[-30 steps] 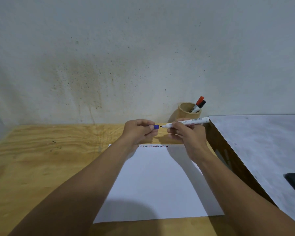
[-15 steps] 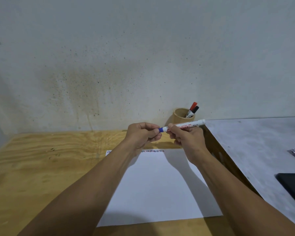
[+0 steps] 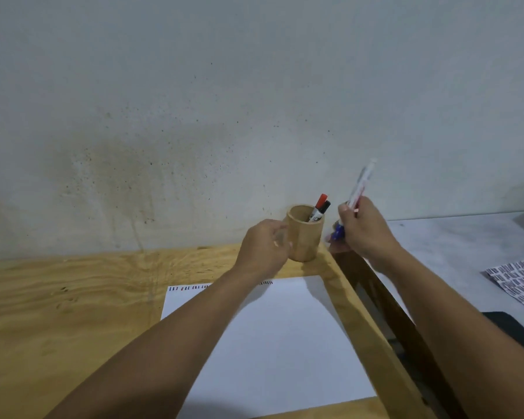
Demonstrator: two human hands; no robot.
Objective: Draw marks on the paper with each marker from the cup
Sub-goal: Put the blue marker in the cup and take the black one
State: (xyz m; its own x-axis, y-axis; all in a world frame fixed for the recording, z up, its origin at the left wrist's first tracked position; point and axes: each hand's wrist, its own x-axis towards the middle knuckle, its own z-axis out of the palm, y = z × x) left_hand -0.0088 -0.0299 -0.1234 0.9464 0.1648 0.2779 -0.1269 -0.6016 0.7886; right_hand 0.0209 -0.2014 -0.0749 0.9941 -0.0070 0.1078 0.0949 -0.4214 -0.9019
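A white sheet of paper (image 3: 282, 337) lies on the wooden table (image 3: 73, 313), with a row of short red and blue marks along its far edge. Behind it stands a wooden cup (image 3: 304, 237) holding a red-capped marker (image 3: 319, 204) and a black-capped marker (image 3: 325, 207). My right hand (image 3: 363, 228) holds the capped blue marker (image 3: 357, 189) tilted, blue cap down, just right of the cup. My left hand (image 3: 263, 246) is at the cup's left side, fingers curled and touching it or nearly so.
A stained wall rises right behind the cup. A lower grey surface (image 3: 454, 252) lies to the right past the table's dark edge, with a marked sheet (image 3: 518, 282) and a dark flat object (image 3: 515, 331) on it.
The blue cap went back onto the marker. My hands then parted: the right one swung the marker upright beside the cup, the left one moved to the cup's side.
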